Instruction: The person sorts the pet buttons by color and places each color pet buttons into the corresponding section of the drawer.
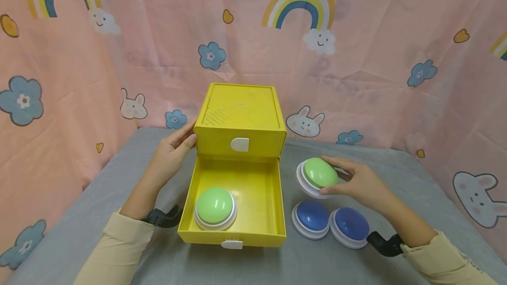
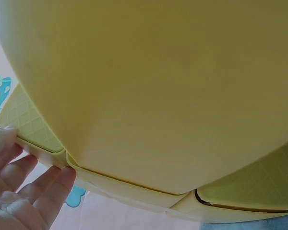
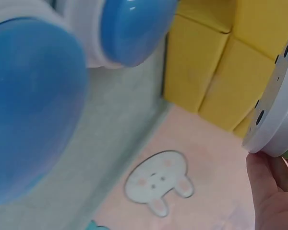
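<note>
A yellow two-drawer box (image 1: 240, 107) stands in the middle, its lower drawer (image 1: 257, 206) pulled out and its upper one closed. My left hand (image 1: 174, 146) rests its fingertips and thumb against the box's left side; the left wrist view shows the fingers (image 2: 53, 191) nearly straight along the edge. Inside the drawer, at the front left, sits a green domed buzzer button (image 1: 214, 206) on a white base. To the right of the box, my right hand (image 1: 358, 184) grips another green buzzer button (image 1: 320, 173) by its rim, tilted, its holed underside (image 3: 278, 96) showing in the right wrist view.
Two blue buzzer buttons (image 1: 312, 215) lie side by side on the grey tabletop (image 1: 158, 263), right of the drawer and below my right hand. A pink patterned curtain (image 1: 253, 56) hangs behind the table and at both sides.
</note>
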Tool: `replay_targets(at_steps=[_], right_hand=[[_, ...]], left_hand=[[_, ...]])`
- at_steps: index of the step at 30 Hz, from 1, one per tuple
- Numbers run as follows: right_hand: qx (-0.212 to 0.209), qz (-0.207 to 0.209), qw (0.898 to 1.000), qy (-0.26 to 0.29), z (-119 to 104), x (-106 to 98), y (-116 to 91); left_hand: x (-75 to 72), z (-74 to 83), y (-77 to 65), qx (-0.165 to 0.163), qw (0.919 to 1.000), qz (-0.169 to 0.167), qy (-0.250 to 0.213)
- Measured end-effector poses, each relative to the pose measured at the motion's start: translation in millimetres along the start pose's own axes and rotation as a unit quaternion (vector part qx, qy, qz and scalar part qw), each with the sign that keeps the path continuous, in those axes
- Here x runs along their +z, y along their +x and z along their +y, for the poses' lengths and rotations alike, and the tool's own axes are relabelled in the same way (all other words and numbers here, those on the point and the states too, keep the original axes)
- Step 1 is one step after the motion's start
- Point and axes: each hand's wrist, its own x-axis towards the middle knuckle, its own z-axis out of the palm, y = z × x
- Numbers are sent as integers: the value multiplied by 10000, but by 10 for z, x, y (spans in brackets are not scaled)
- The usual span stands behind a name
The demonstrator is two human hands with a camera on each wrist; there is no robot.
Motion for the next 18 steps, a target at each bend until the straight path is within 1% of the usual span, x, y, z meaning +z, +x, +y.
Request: replay_targets(at_steps=[3,18], right_hand=[[-135,-33,9998,-143,-88,9,0],[-353,-172,9985,-385,-414,105,48]], left_hand=[[-1,-1,1,19,10000,-2,-22],[-2,-9,-5,78,10000,18,8]])
